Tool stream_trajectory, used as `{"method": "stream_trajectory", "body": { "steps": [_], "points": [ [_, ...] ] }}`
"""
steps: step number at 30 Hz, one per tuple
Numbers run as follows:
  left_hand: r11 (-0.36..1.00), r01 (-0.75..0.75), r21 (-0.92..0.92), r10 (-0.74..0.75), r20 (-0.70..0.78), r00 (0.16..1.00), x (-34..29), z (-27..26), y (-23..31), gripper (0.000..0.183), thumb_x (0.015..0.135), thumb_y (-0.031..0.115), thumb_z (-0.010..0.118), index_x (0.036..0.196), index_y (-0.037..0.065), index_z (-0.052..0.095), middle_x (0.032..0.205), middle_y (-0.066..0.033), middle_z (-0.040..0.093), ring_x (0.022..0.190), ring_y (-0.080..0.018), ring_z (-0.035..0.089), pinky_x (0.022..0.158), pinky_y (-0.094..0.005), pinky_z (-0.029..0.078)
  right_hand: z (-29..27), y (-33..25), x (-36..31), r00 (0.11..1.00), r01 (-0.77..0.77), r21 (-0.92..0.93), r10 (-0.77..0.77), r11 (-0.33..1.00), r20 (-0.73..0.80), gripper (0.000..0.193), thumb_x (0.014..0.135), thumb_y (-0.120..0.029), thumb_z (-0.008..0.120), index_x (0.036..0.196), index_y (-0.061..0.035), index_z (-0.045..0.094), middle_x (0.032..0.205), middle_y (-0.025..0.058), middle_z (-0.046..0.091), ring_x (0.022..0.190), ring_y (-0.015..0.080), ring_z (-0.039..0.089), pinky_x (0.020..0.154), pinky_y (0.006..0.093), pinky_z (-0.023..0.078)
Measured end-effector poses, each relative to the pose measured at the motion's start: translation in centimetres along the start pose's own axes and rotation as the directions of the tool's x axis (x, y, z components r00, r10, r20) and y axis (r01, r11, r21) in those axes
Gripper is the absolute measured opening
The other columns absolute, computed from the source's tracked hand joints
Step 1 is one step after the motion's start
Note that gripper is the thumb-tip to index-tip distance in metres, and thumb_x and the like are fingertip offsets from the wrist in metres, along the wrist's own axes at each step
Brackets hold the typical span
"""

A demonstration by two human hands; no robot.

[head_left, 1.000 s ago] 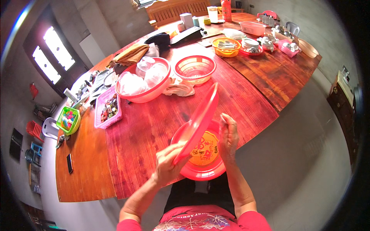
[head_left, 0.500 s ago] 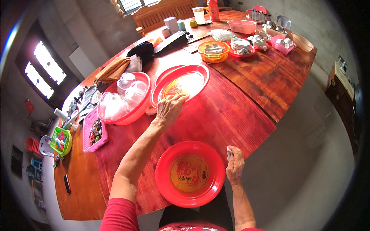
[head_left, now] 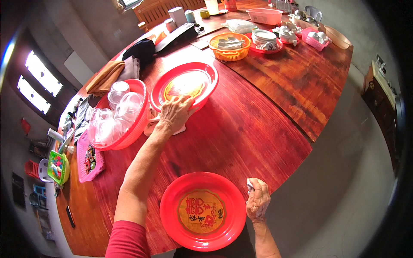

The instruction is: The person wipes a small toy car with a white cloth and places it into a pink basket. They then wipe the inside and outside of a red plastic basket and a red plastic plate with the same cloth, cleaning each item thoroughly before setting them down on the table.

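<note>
My left hand (head_left: 174, 114) reaches across the table and grips the near rim of a round red tray (head_left: 206, 95) with a gold printed centre. That tray lies beside a red basket (head_left: 137, 129) of clear plastic bowls. Part of a pale cloth (head_left: 180, 130) shows under my left hand. Closer to me, at the table's front edge, is a second red tray (head_left: 178, 185) with a gold centre and red and black print. To its right, my right hand (head_left: 258, 201) is closed on a small, crumpled whitish cloth (head_left: 249, 185), held off the tray.
A pink basket (head_left: 98, 165) of small wrapped items and a phone (head_left: 70, 216) are on the left. Brown cloth (head_left: 105, 78) lies behind the bowls. At the far side stand an orange basket (head_left: 229, 55) with spoons, stacked white plates (head_left: 263, 36) and a pink tub (head_left: 265, 16).
The far tray, earlier offset over another red rim, now sits lined up over it. My left hand stays on its near edge. The view has shifted, and the near tray appears lower.
</note>
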State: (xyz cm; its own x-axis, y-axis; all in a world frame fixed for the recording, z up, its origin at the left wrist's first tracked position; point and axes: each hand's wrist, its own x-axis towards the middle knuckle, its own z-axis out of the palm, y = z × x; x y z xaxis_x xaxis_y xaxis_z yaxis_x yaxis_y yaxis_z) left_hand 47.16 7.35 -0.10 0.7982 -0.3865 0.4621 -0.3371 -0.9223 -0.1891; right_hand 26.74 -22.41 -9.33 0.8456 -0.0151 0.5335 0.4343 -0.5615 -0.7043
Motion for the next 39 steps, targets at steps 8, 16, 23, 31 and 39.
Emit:
{"method": "stream_trajectory", "body": {
  "steps": [8, 16, 23, 31, 39],
  "points": [
    [0.991, 0.07, -0.115, -0.089, -0.166, 0.982, -4.0, -2.9, 3.9, 0.065, 0.08, 0.041, 0.069, 0.134, 0.011, 0.047, 0.129, -0.0137, 0.051, 0.119, -0.0323, 0.048, 0.095, -0.0443, 0.042, 0.1, 0.4, -0.2, 1.0, 0.003, -0.025, -0.003, 1.0, 0.003, 0.029, 0.082, 0.003, 0.05, 0.109, 0.0005, 0.06, 0.101, 0.0162, 0.062, 0.09, 0.0324, 0.06, 0.079, 0.0401, 0.05],
    [0.425, 0.746, -0.512, -0.615, 0.442, 0.653, -25.5, -8.7, 8.1, 0.05, 0.086, 0.035, 0.068, 0.12, 0.0, 0.056, 0.096, -0.0163, 0.068, 0.085, -0.0228, 0.066, 0.077, -0.034, 0.053, 0.3, 0.7, -0.6, 1.0, -0.012, -0.03, 0.012, 0.999, 0.003, 0.029, 0.083, 0.0, 0.049, 0.111, -0.0008, 0.059, 0.102, 0.0158, 0.062, 0.09, 0.0333, 0.06, 0.08, 0.0409, 0.049],
    [0.132, 0.726, -0.675, -0.738, 0.422, 0.527, -31.9, -9.8, 13.7, 0.02, 0.087, 0.014, 0.067, 0.095, 0.001, 0.054, 0.079, -0.0019, 0.058, 0.073, -0.0081, 0.053, 0.065, -0.0259, 0.047, 0.9, 0.9, -0.6, 0.915, -0.391, 0.33, 0.402, 0.859, 0.036, 0.027, 0.092, -0.006, 0.047, 0.118, -0.0001, 0.049, 0.104, 0.0195, 0.061, 0.094, 0.0317, 0.062, 0.08, 0.0415, 0.05],
    [-0.413, 0.442, -0.796, -0.766, 0.567, 0.305, -33.2, -8.8, 17.6, 0.011, 0.097, 0.014, 0.053, 0.094, 0.006, 0.046, 0.079, 0.0045, 0.048, 0.068, -0.0026, 0.042, 0.058, -0.0189, 0.039, 3.7, -5.8, -4.1, 0.947, 0.288, -0.246, -0.237, 0.925, 0.217, 0.032, 0.082, -0.016, 0.065, 0.11, -0.0035, 0.055, 0.108, 0.014, 0.052, 0.104, 0.0316, 0.048, 0.089, 0.0438, 0.041],
    [-0.388, 0.359, -0.849, -0.751, 0.517, 0.409, -34.5, -8.4, 18.1, 0.022, 0.099, 0.017, 0.048, 0.11, 0.001, 0.058, 0.093, -0.0033, 0.063, 0.082, -0.0087, 0.056, 0.073, -0.0257, 0.048, 5.5, -12.5, -11.3, 0.804, 0.279, 0.191, -0.337, 0.941, 0.49, 0.032, 0.08, -0.011, 0.055, 0.112, -0.0031, 0.055, 0.111, 0.015, 0.051, 0.107, 0.0313, 0.047, 0.096, 0.0436, 0.035]
  ]
}}
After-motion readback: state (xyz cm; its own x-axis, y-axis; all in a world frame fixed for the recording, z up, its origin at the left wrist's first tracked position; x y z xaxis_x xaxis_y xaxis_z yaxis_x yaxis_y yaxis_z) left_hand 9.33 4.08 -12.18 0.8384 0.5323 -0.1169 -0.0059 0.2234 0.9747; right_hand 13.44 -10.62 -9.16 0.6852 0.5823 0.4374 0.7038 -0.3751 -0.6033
